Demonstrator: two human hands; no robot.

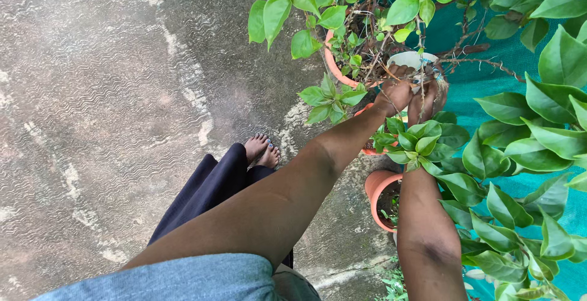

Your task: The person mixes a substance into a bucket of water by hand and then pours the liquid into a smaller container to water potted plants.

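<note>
Both hands met at the upper right of centre, at a white cup [413, 60] held among thin woody stems. The left hand [394, 95] was curled closed with its fingers against the cup's near side. The right hand [426, 101] lay just beside it, fingers up toward the cup's underside; twigs and leaves hid whether it gripped or only steadied, so its closure could not be told.

Handling judgement: the cup looked small, rigid and smooth-walled, probably light unless filled; its contents were not visible. A smooth wall would slip if wet, so a wrap round the body with support beneath seemed the safest hold. The rim was clear of leaves and offered a second purchase. The stems [471, 62] around it looked stiff, dry and liable to snag or snap against a wrist.

The cup hung over a terracotta pot [333, 66] holding the bush. A second pot [374, 186] stood lower, beside the right forearm, and a third showed only an orange edge behind the leaves [422, 142].

The floor [110, 105] was rough grey concrete, patterned and stained with pale patches, filling the left half of the frame. Bare feet [262, 149] stood on it below a dark skirt [211, 191]. Teal netting [471, 102] ran along the right edge behind broad glossy foliage. Setting was outdoors, in daylight.
</note>
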